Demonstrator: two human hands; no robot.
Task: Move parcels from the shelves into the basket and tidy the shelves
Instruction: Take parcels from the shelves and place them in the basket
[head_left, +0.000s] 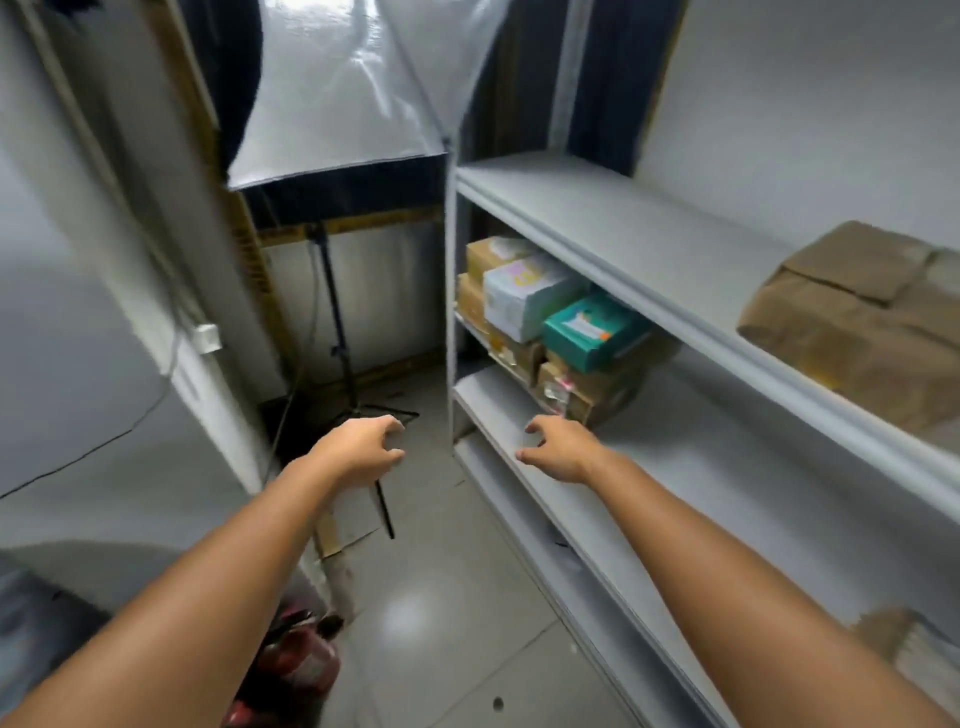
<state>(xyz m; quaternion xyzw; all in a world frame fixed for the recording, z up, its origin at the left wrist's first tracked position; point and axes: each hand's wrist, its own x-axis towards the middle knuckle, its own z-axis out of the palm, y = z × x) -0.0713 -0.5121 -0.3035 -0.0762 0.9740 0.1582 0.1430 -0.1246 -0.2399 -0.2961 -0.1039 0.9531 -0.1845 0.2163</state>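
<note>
A grey metal shelf unit (613, 249) runs along the right wall. At the far end of its middle level sits a stack of parcels: brown cardboard boxes (587, 392), a white box (530, 296) and a teal box (592, 330). A brown paper parcel (857, 322) lies on the upper level at the right. Another brown parcel (893, 639) shows at the lower right edge. My left hand (363, 449) reaches forward over the floor, fingers loosely curled, holding nothing. My right hand (561, 449) hovers over the middle shelf's front edge, fingers spread, just short of the stack. No basket is in view.
A softbox light on a black tripod stand (337, 322) stands in the far corner left of the shelves. A red fire extinguisher (296, 660) sits on the floor by my left arm. A white wall (104, 312) with a cable closes the left side. Tiled floor runs between.
</note>
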